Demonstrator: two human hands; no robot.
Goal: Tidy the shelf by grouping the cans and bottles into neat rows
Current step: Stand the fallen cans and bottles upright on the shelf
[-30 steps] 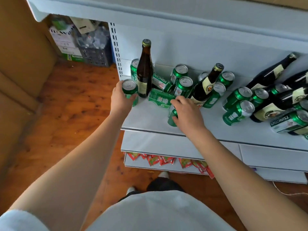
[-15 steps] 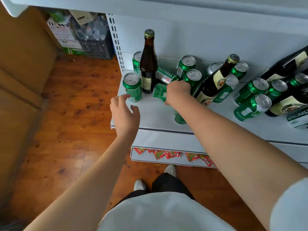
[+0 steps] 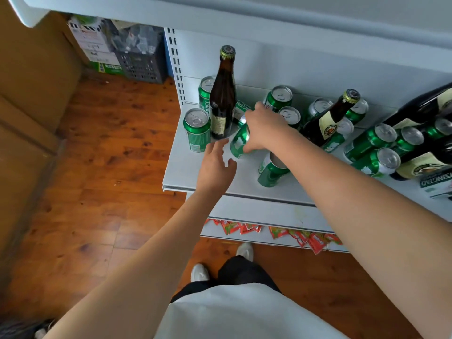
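A white shelf (image 3: 195, 177) carries green cans and brown bottles. At its left end a green can (image 3: 197, 129) stands upright beside an upright brown bottle (image 3: 223, 99), with another can (image 3: 205, 90) behind. My right hand (image 3: 264, 129) grips a tilted green can (image 3: 241, 143) just right of the bottle. My left hand (image 3: 216, 165) hovers open over the shelf's front, fingers spread, just left of that can. A fallen can (image 3: 271, 171) lies under my right forearm. Several cans and bottles lie jumbled further right, including a leaning bottle (image 3: 330, 119).
A lower shelf (image 3: 256, 211) juts out beneath, with red snack packets (image 3: 303, 237) on the one below. Wooden floor lies to the left, with a cardboard wall (image 3: 31, 99) and a grey crate (image 3: 140, 64) beyond. An upper shelf (image 3: 220, 18) overhangs.
My left hand let go of the upright can at the left end and drew back, then moved right toward the tilted can. My right hand reached back and took hold of a can beside the bottle.
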